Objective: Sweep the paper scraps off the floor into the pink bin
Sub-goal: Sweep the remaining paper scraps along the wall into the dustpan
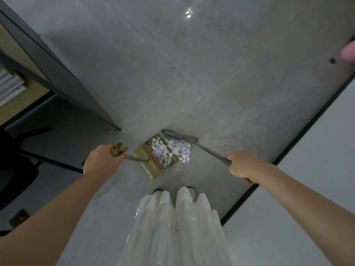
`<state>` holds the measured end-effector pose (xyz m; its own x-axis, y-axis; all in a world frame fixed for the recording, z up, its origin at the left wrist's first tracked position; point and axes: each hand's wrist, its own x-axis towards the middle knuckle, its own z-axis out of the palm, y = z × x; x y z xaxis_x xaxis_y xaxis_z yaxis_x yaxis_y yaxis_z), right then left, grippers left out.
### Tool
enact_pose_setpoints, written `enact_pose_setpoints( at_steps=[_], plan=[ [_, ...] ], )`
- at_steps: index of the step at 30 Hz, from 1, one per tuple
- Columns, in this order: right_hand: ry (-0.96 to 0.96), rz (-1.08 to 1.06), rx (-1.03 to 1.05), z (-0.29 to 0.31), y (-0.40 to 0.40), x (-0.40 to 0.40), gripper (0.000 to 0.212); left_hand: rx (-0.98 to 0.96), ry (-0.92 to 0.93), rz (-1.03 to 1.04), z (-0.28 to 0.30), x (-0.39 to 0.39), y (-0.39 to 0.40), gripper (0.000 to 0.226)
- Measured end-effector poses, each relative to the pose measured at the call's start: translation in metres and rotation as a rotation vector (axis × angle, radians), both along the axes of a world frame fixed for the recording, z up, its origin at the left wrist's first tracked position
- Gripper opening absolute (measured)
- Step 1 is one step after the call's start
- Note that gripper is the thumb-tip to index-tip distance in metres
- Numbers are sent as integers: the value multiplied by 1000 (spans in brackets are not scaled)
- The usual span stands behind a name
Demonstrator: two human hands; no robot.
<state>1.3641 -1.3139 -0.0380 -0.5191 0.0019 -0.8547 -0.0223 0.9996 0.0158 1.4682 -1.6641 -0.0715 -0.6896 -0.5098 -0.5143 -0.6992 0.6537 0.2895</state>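
Note:
A green dustpan stands on the grey floor in front of my feet, its mouth facing right. My left hand grips the green top of its long handle. White paper scraps lie in a heap at the pan's mouth, and some lie inside the pan. My right hand grips the grey broom handle; the broom head rests on the floor just behind the heap. A sliver of the pink bin shows at the far right edge.
A dark desk edge runs diagonally on the left, with a black office chair beneath it. A white wall with a black baseboard runs along the right. My white trousers and shoes are at the bottom centre.

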Motion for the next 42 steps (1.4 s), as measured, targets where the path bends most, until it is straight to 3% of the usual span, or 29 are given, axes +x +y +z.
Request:
enact_pose_setpoints(
  at_steps=[4,7,12,19,25,32,38,42],
  plan=[
    [-3,-171,-30,1,-10,22,29,34,-5,-44,1,6,-13,25],
    [-48,-378,-22,6,-20,38,18,48,-9,-72,2,11,-24,25],
    [-83,-768,-57,-10,-28,63,22,37,-2,-114,-1,19,-42,24],
    [-104,-939,-127,-26,-53,106,29,44,-4,-150,-6,19,-53,22],
    [-121,-972,-276,-29,-81,119,21,46,21,-200,-9,13,-53,25],
    [-178,-847,-349,-28,-102,108,13,30,31,-206,-12,6,-46,27],
    [-210,-644,-327,-22,-117,110,9,37,40,-237,-13,-2,-34,25],
    [-199,-571,-262,-12,-119,108,18,35,33,-232,-12,-4,-35,22]
  ],
)
